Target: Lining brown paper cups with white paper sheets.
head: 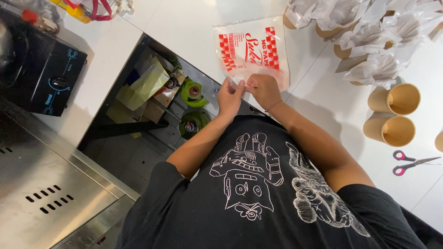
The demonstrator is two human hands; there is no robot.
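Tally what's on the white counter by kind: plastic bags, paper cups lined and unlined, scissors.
Clear plastic bag with red print, pinched at its near edge by left hand and right hand: 1
Unlined brown paper cups fully in view: 2
Paper-lined cups: at least 4, overlapping, exact count unclear
Scissors, pink handles: 1
Total: at least 8

We pinch the near edge of the clear plastic packet printed with red checks [253, 50], left hand [229, 97] and right hand [263, 88] touching. The packet lies on the white counter [194, 27] beyond our grip. Right of it stand tan paper cups [397, 113], with pink-handled scissors [412, 162] nearer us. Left of the grip, a gap holds green bottles [194, 92]; further left sits a black appliance [39, 69].
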